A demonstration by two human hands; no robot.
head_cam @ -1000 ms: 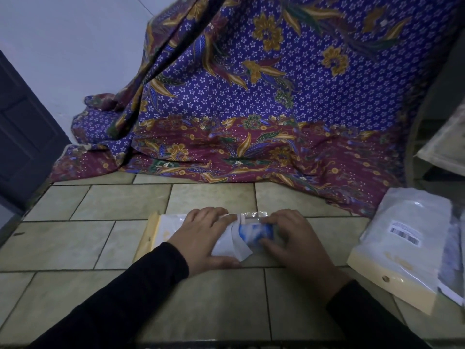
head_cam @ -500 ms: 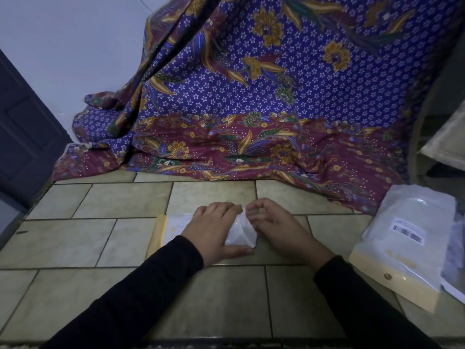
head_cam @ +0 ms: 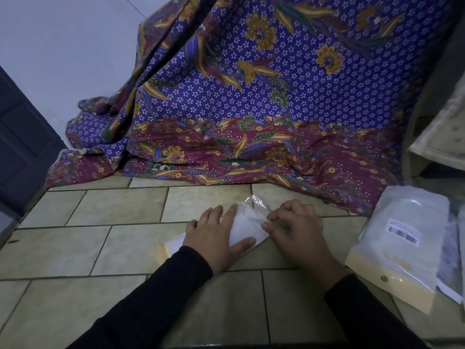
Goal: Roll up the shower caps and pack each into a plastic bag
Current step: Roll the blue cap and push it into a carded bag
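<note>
Presses plastic bag (head_cam: 241, 220) flat on the tiled counter (head_cam: 100, 248) with left hand (head_cam: 214, 238): fingers straight and spread, thumb along the near edge, gripping nothing. Pinches the bag's right end with right hand (head_cam: 297, 233), fingers curled in, tips right at the crinkled clear film. Shows shower cap (head_cam: 249, 231) only as a white folded wad inside the bag, between the two hands; can't tell its exact outline. Has pale yellow header strip (head_cam: 162, 251) poking out beside the left wrist, at the bag's left end. Behind the hands, apart from them: purple-and-maroon batik cloth (head_cam: 251, 109) draped down onto the counter's far side. Right of the right hand, near but not touching: stack of sealed packets (head_cam: 402, 238), top one with barcode label and yellow header with punched hole. Dark door (head_cam: 20, 147) far left.
</note>
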